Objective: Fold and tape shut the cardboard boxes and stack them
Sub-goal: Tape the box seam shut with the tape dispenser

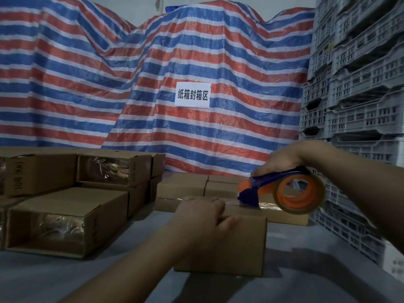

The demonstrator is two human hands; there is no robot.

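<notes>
We're mid-tape on the box [227, 243], which sits on the worktop [91, 278] right in front of us, closed side up. Left hand [202, 214] lies flat on the box top w/ fingers fairly straight, pressing the flaps down near the seam, not curled round anything. Right hand [282, 160] is clamped on the tape dispenser [282, 191], whose blade end touches the box top at the far edge; clear tape runs from it toward the left hand.

Taped boxes [72, 204] are stacked to the left. More boxes [185, 186] lie behind the one we're working on; can't tell if those are sealed.

Risks, imo:
- Left hand lets up → flaps spring, tape bridges a gap or wrinkles.
- Dispenser drifts off the seam → one flap barely caught, weak seal.
- Blade is close to left fingertips → nick if the dispenser is pulled toward them.
- Box is light and probably empty → may slide on the worktop under pull.
</notes>
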